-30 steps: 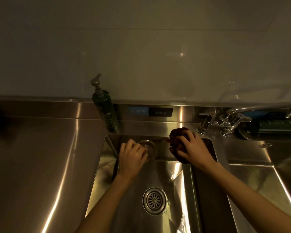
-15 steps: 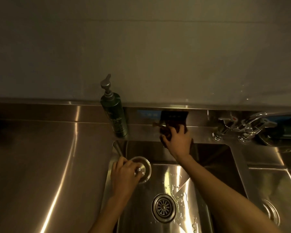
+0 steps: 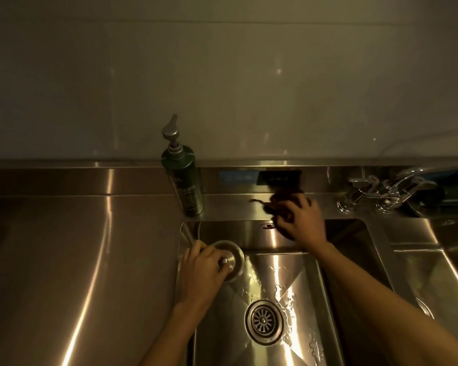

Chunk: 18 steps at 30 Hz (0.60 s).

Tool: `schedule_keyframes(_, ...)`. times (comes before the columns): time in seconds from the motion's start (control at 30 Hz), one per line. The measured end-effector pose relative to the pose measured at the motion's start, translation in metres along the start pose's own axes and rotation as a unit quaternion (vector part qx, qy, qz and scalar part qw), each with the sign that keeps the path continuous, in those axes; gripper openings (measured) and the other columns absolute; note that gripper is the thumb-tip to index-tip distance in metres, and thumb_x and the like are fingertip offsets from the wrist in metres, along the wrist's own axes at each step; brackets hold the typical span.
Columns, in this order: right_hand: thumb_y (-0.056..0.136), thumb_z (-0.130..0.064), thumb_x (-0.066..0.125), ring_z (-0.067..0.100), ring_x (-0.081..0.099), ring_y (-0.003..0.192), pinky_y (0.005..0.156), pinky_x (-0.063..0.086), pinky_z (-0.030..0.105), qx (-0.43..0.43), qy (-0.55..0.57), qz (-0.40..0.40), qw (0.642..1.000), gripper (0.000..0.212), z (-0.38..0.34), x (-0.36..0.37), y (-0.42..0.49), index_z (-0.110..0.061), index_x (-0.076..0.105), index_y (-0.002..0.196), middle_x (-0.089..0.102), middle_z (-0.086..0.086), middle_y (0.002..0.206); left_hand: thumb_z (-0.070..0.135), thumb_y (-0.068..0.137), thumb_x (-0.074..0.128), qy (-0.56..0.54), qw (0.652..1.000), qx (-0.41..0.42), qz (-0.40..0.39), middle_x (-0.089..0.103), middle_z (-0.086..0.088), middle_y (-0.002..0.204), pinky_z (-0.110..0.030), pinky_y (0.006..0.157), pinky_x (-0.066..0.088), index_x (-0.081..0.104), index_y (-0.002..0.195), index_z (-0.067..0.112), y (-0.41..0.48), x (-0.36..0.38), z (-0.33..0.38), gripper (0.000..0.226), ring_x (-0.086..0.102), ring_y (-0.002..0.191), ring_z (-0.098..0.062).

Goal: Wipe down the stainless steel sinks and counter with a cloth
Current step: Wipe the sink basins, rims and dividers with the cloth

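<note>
Stainless steel covers the whole work area: the desk (image 3: pixel 64 247), the left sink (image 3: pixel 236 233) and the ledge behind it.

**Step in hand.** Wiping of the rear ledge of the left sink. The right hand (image 3: pixel 303 223) has its fingers curled over the dark cloth (image 3: pixel 279 203) and presses it onto the ledge at the basin's back rim, between the soap bottle (image 3: pixel 183 178) and the tap (image 3: pixel 386 190). The left hand (image 3: pixel 201 273) grips a round metal drain cover (image 3: pixel 234 253) with its fingers curled around the knob. It holds the cover at the back left corner of the basin, apart from the open drain (image 3: pixel 263 320). In the dim light it cannot be told whether the cover rests on the basin floor or is held above it.

**Next move.** A sideways stroke along the ledge appears to be required, with steady downward pressure on the cloth.

**Obstructions.**
- The soap bottle stands upright on the ledge just beside the basin corner and limits a leftward stroke. The left hand is occupied, so it is not free to lift the bottle.
- The tap bases limit a rightward stroke.

**Remaining work, as judged.** Water droplets (image 3: pixel 283 294) lie on the basin floor near the drain. The right sink (image 3: pixel 434 273) is only partly in view.
</note>
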State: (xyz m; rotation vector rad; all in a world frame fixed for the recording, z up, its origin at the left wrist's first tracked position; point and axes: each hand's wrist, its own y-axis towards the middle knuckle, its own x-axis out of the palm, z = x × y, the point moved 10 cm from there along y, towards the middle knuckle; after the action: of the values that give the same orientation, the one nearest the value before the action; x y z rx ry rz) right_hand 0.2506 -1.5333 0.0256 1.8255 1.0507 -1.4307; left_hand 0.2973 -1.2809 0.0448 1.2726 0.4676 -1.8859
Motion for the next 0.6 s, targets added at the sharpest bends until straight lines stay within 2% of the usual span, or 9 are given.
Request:
schedule_keyframes(0.1,0.084,-0.037,0.066,0.042,0.038,0.119,0.096,0.041,0.045,0.092,0.026,0.015,0.995,0.047,0.040,-0.010,-0.006,-0.020,0.057,0.127,0.041,0.011,0.140,0.028,0.060,0.087,-0.012,1.000,0.001,0.005,0.069,0.013,0.077,-0.027,0.070,0.040,0.073,0.077,0.029,0.001,-0.004,0.000,0.022,0.058,0.078,-0.016)
schedule_keyframes(0.23,0.088,-0.040,0.060,0.042,0.038,0.117,0.097,0.039,0.042,0.154,0.026,0.053,0.986,0.045,-0.001,-0.003,0.002,-0.017,0.054,0.127,0.037,0.013,0.140,0.028,0.069,0.081,-0.015,1.000,-0.012,0.003,0.070,0.010,0.085,-0.027,0.075,0.039,0.074,0.085,0.026,-0.007,-0.008,-0.010,0.018,0.056,0.085,-0.015)
schedule_keyframes(0.3,0.088,-0.042,0.059,0.039,0.039,0.117,0.097,0.039,0.039,0.107,0.015,0.044,0.993,0.046,-0.048,0.010,0.008,-0.019,0.052,0.128,0.038,0.011,0.140,0.026,0.069,0.082,-0.019,1.000,-0.011,0.010,0.071,0.007,0.087,-0.027,0.075,0.036,0.074,0.086,0.023,-0.011,-0.012,-0.012,0.019,0.055,0.086,-0.016)
schedule_keyframes(0.4,0.087,-0.042,0.059,0.038,0.037,0.123,0.098,0.041,0.039,-0.035,0.013,-0.001,0.999,0.050,-0.121,0.033,0.011,-0.023,0.049,0.132,0.037,0.007,0.142,0.025,0.070,0.080,-0.008,1.000,-0.009,0.009,0.071,0.005,0.088,-0.030,0.074,0.038,0.074,0.086,0.021,-0.010,-0.016,-0.012,0.018,0.055,0.086,-0.018)
schedule_keyframes(0.5,0.084,-0.041,0.063,0.036,0.037,0.124,0.094,0.044,0.039,-0.167,-0.007,-0.042,0.985,0.052,-0.148,0.042,0.005,-0.025,0.051,0.131,0.040,0.004,0.141,0.023,0.067,0.082,0.004,1.000,-0.003,0.004,0.072,0.004,0.085,-0.035,0.071,0.044,0.075,0.083,0.020,-0.004,-0.018,-0.007,0.018,0.056,0.083,-0.020)
schedule_keyframes(0.53,0.083,-0.041,0.063,0.035,0.039,0.122,0.091,0.044,0.039,-0.176,-0.015,-0.045,0.983,0.051,-0.136,0.039,0.004,-0.025,0.052,0.130,0.041,0.003,0.140,0.022,0.064,0.084,0.007,1.000,0.007,0.008,0.071,0.004,0.082,-0.035,0.068,0.046,0.075,0.080,0.020,-0.001,-0.020,-0.004,0.018,0.057,0.081,-0.020)
schedule_keyframes(0.6,0.081,-0.039,0.065,0.035,0.043,0.117,0.086,0.045,0.038,-0.133,-0.007,-0.030,0.991,0.049,-0.088,0.026,0.003,-0.025,0.056,0.127,0.043,0.003,0.138,0.021,0.064,0.084,0.008,1.000,0.019,0.015,0.071,0.005,0.081,-0.034,0.067,0.047,0.074,0.079,0.021,0.006,-0.022,0.003,0.018,0.058,0.080,-0.020)
